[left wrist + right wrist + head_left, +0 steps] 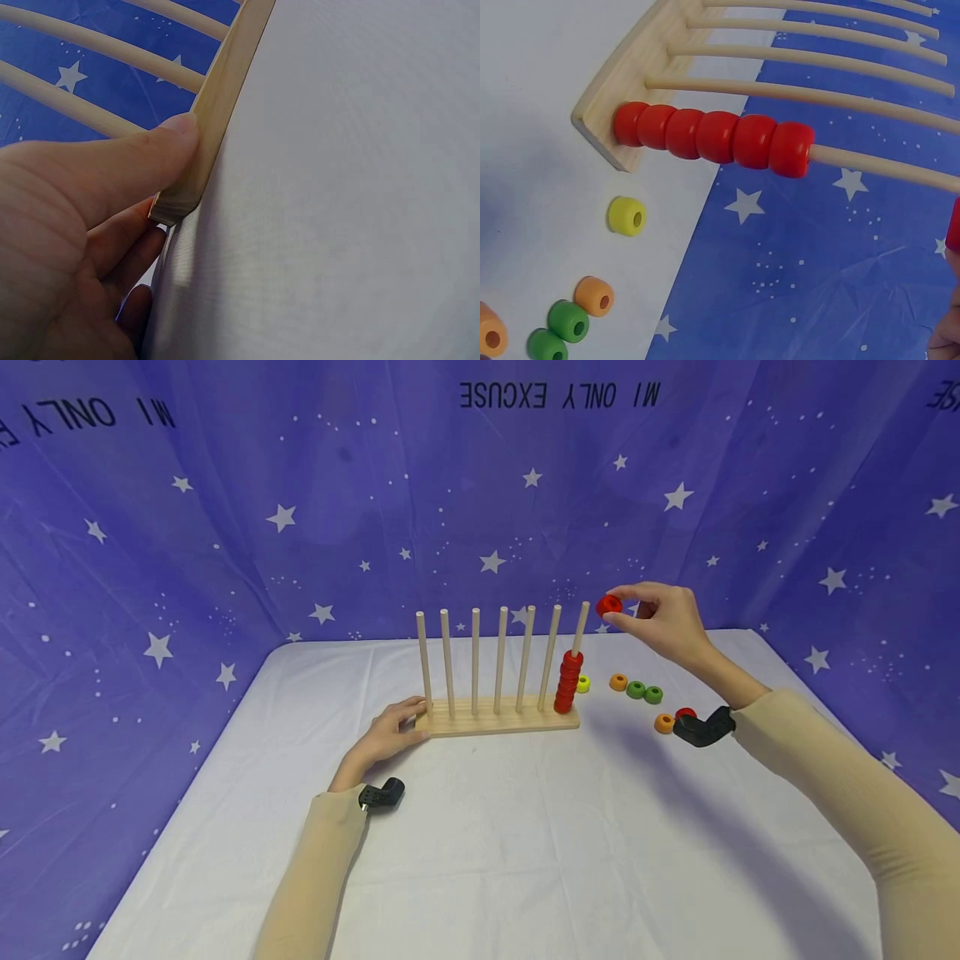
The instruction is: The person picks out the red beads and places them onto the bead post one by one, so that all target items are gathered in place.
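A wooden peg rack (495,723) with several upright pegs stands on the table. My left hand (390,731) grips its left end, thumb on the front edge and fingers behind, as the left wrist view shows. Red beads (718,138) are stacked on the rightmost peg (581,628), whose upper part is bare; the other pegs carry nothing. Between thumb and index finger, my right hand (669,620) pinches a red bead (610,606) just right of that peg's tip. Only the edge of this bead shows in the right wrist view.
Right of the rack lie loose beads: a yellow one (582,684), an orange one (618,682) beside two green ones (636,690), and nearer, another orange bead (664,723) beside a red one (685,714). A purple starred curtain (420,527) hangs behind the white table (480,843).
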A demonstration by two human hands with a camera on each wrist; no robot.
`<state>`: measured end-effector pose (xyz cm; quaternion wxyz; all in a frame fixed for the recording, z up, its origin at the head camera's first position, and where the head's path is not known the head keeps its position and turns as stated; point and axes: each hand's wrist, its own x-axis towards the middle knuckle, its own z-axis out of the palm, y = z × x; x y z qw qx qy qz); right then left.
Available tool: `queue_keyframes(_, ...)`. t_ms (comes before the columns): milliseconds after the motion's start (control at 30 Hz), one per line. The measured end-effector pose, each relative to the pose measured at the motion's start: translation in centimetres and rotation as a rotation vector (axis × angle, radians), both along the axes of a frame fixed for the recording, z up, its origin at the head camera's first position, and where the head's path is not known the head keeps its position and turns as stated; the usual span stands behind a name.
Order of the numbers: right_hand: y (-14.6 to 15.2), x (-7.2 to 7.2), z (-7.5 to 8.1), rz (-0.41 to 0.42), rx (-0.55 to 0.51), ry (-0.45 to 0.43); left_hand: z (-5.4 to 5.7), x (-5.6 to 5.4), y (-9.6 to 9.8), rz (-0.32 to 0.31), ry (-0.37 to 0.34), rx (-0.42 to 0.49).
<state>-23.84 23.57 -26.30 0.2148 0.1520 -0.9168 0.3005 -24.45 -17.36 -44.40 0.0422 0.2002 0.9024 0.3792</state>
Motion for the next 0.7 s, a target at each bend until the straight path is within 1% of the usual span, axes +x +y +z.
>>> queue_keyframes(167, -0.5, 0.0, 0.3, -0.004, -0.013, 0.015, 0.0, -0.1, 0.0, -0.001, -0.001, -0.008)
queue_keyframes(400, -1.1, -0.1, 0.2, 0.012, -0.041, 0.036, -0.2, -0.1, -0.1, -0.002, 0.001, -0.007)
queue_keyframes(467, -1.2, -0.2, 0.2, 0.015, -0.046, 0.042, -0.2, 0.0, -0.1, -0.002, -0.005, -0.004)
queue_keyframes(700, -1.9, -0.4, 0.4, 0.035, -0.065, 0.046, 0.1, 0.0, 0.0, -0.003, 0.007, -0.004)
